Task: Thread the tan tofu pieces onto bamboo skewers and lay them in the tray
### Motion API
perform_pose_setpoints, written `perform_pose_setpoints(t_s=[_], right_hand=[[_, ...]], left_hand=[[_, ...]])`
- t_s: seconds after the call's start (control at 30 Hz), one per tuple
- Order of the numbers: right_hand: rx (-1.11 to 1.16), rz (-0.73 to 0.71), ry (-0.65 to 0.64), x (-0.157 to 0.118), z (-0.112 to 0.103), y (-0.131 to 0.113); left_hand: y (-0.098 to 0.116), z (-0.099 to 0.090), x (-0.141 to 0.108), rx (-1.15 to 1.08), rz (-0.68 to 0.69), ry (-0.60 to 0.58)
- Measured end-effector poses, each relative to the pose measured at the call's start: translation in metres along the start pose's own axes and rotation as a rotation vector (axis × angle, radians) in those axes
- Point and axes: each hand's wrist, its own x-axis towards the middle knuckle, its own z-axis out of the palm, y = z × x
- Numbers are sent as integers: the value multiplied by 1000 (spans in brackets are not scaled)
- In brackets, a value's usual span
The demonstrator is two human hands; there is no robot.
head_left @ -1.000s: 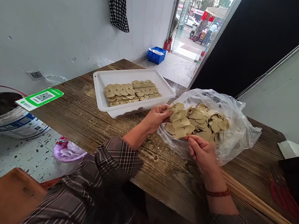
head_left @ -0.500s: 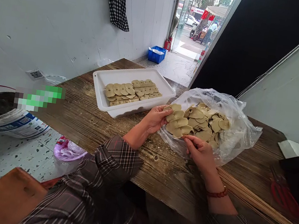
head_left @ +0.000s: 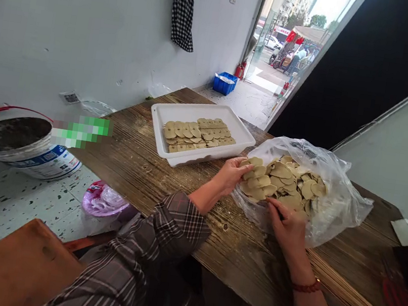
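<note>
Several flat, round beige slices [head_left: 260,183] overlap in a row, and my left hand [head_left: 232,175] is closed on their left edge. My right hand [head_left: 288,226] pinches the near end of what looks like a thin skewer [head_left: 269,200] running into the same slices; most of it is hidden. Both hands are at the near left edge of a clear plastic bag [head_left: 347,207], which lies open with many loose slices [head_left: 305,182] inside. Left of the bag, a white plastic tray [head_left: 157,124] holds rows of skewered slices [head_left: 207,132].
Thin wooden sticks [head_left: 358,299] lie bundled on the wooden table [head_left: 127,154], right of my right forearm. A bucket [head_left: 37,161] and a purple basket [head_left: 98,206] stand on the floor at left. Beyond the table sits a blue crate [head_left: 224,85] near the doorway.
The view has turned a little left, so everything appears further right and slightly lower. Both hands keep their hold on the skewered slices, with little visible change between them.
</note>
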Motion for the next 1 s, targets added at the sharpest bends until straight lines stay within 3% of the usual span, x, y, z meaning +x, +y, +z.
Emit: perform_pose_setpoints(t_s=[0.23,0.4,0.53,0.7,1.0], right_hand=[[-97,28,230,11,-16,12],[-137,-89,235,60,-26,-25],[-188,-299,-6,114,-10,-67],[-324,-458,-243,168,34,-102],[-274,-395,-616,217,93,-125]], left_hand=[[-11,0,1,53,-85,-49],[-18,1,1,126,-178,-10],[-21,-1,1,108,-184,-38],[-23,-5,3,129,-141,-88],[-31,-5,7,125,-96,-68]])
